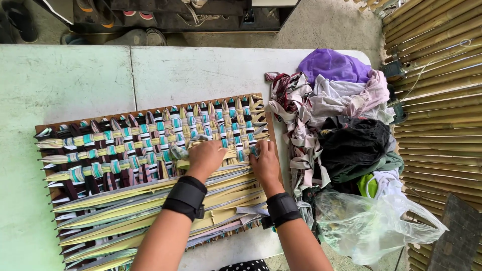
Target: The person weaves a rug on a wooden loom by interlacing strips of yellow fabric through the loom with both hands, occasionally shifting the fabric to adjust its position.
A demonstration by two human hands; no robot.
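Woven strips (221, 143) under both hands' fingers (208, 150).

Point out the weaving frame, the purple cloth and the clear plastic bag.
weaving frame (150, 111), head view, on its wooden top edge.
purple cloth (331, 64), head view, on the middle of the cloth.
clear plastic bag (371, 226), head view, on the bag's crumpled middle.

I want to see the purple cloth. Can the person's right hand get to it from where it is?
Probably yes. The right hand rests on the woven mat, and the purple cloth lies uncovered on top of the rag pile, nothing blocking; it would need a forward stretch.
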